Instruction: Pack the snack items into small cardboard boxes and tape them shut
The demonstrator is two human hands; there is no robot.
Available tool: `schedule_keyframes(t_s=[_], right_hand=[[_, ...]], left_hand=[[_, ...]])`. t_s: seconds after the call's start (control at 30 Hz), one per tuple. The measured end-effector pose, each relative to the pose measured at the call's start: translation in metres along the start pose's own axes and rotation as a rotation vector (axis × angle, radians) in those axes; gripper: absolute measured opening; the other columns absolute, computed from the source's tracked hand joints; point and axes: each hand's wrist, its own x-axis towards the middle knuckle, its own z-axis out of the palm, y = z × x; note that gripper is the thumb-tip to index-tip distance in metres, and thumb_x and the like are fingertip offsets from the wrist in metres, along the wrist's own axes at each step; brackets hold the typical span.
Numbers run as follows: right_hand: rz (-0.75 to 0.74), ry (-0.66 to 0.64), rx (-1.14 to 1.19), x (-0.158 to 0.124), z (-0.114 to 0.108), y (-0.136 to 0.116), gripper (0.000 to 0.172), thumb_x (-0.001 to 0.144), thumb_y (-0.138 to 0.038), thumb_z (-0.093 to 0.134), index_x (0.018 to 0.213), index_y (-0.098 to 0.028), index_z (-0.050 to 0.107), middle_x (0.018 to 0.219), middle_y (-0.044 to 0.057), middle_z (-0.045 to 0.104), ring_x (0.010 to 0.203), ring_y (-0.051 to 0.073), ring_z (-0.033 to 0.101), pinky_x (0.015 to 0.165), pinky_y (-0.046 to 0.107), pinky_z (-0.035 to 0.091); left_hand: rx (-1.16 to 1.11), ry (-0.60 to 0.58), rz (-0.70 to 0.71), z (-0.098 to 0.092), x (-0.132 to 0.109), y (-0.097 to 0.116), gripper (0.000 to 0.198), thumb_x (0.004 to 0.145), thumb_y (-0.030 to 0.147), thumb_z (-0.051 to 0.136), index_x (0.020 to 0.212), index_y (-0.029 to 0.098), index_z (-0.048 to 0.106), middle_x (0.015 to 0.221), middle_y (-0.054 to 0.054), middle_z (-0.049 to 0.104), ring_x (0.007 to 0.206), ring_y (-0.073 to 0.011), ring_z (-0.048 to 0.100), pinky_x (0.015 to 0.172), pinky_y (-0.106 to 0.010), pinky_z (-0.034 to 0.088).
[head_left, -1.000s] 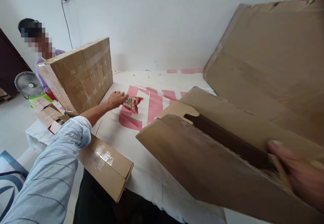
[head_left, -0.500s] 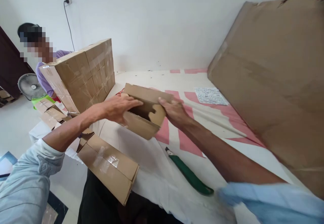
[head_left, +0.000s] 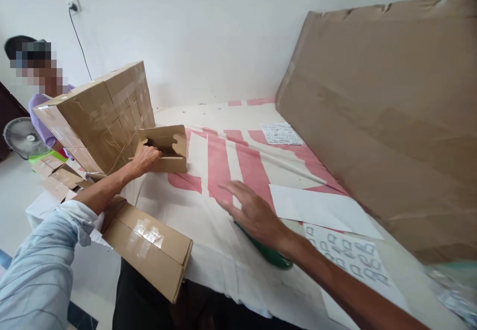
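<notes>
An open cardboard box sits on the cloth-covered table beside the stacked boxes. My left hand is closed on its near left edge. Nothing is held by my right hand, which hovers with fingers apart, partly over a green-handled tool that lies on the cloth; its front end is hidden. A taped cardboard box lies at the table's near edge, above my lap.
Stacked taped boxes stand at the left, with a person and a fan behind. A large cardboard sheet leans at the right. Printed sheets lie near my right forearm.
The open box has moved left and down onto the table. My right hand has let go of it and come nearer, over the green-handled tool. The view has turned right.
</notes>
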Motion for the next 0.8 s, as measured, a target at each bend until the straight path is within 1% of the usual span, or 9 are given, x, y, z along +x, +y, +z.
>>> schedule_keyframes(t_s=[0.1,0.17,0.23,0.3,0.4,0.53,0.67,0.8], right_hand=[[-0.03,0.01,-0.173,-0.07,0.007,0.023,0.038,0.107,-0.047,0.051,0.13,-0.024,0.07,0.127,0.014,0.075,0.117,0.033,0.073,0.1,0.048,0.061],[-0.03,0.042,-0.292,-0.107,0.016,0.041,0.039,0.107,-0.046,0.052,0.133,-0.023,0.069,0.129,0.016,0.075,0.116,0.034,0.073,0.094,0.049,0.063],[-0.019,0.092,-0.379,-0.133,0.025,0.056,0.042,0.107,-0.045,0.051,0.137,-0.021,0.067,0.132,0.017,0.074,0.117,0.035,0.073,0.091,0.049,0.064],[-0.006,0.14,-0.427,-0.148,0.033,0.064,0.041,0.108,-0.044,0.049,0.138,-0.021,0.066,0.132,0.016,0.074,0.116,0.035,0.073,0.091,0.048,0.064],[-0.01,0.19,-0.464,-0.156,0.04,0.065,0.038,0.108,-0.038,0.048,0.138,-0.023,0.067,0.13,0.015,0.075,0.114,0.033,0.074,0.091,0.047,0.062],[-0.014,0.238,-0.501,-0.156,0.044,0.064,0.035,0.108,-0.031,0.049,0.137,-0.023,0.068,0.126,0.014,0.076,0.11,0.032,0.074,0.089,0.045,0.058],[-0.04,0.259,-0.528,-0.155,0.045,0.065,0.034,0.108,-0.027,0.052,0.139,-0.021,0.066,0.123,0.014,0.077,0.107,0.031,0.072,0.09,0.044,0.054],[-0.051,0.265,-0.526,-0.152,0.042,0.063,0.032,0.108,-0.022,0.053,0.137,-0.019,0.066,0.12,0.013,0.077,0.106,0.029,0.071,0.089,0.042,0.052]], left_hand=[[0.016,-0.017,-0.042,0.007,0.015,-0.011,0.034,0.094,0.007,0.051,0.103,0.013,0.083,0.11,-0.021,0.08,0.104,-0.034,0.075,0.086,-0.041,0.051],[0.023,-0.027,-0.063,0.012,0.025,-0.017,0.035,0.092,0.007,0.051,0.104,0.014,0.083,0.112,-0.02,0.08,0.105,-0.0327,0.074,0.087,-0.04,0.05],[0.026,-0.032,-0.078,0.014,0.035,-0.021,0.033,0.091,0.01,0.054,0.106,0.017,0.083,0.114,-0.018,0.08,0.106,-0.0319,0.073,0.088,-0.039,0.05],[0.028,-0.04,-0.089,0.014,0.046,-0.025,0.031,0.09,0.013,0.057,0.105,0.019,0.083,0.114,-0.016,0.08,0.108,-0.0314,0.072,0.09,-0.038,0.05],[0.03,-0.05,-0.105,0.013,0.062,-0.029,0.029,0.089,0.014,0.06,0.106,0.02,0.083,0.116,-0.015,0.08,0.111,-0.0308,0.07,0.093,-0.037,0.05],[0.025,-0.051,-0.133,0.018,0.089,-0.033,0.029,0.091,0.016,0.06,0.111,0.019,0.081,0.123,-0.016,0.078,0.116,-0.0322,0.069,0.098,-0.04,0.05],[0.015,-0.038,-0.191,0.025,0.121,-0.037,0.034,0.093,0.019,0.057,0.117,0.017,0.081,0.129,-0.02,0.075,0.121,-0.0366,0.067,0.101,-0.046,0.051],[-0.002,-0.007,-0.29,0.027,0.151,-0.038,0.04,0.094,0.017,0.052,0.123,0.013,0.08,0.133,-0.025,0.072,0.124,-0.0417,0.066,0.101,-0.053,0.05]])
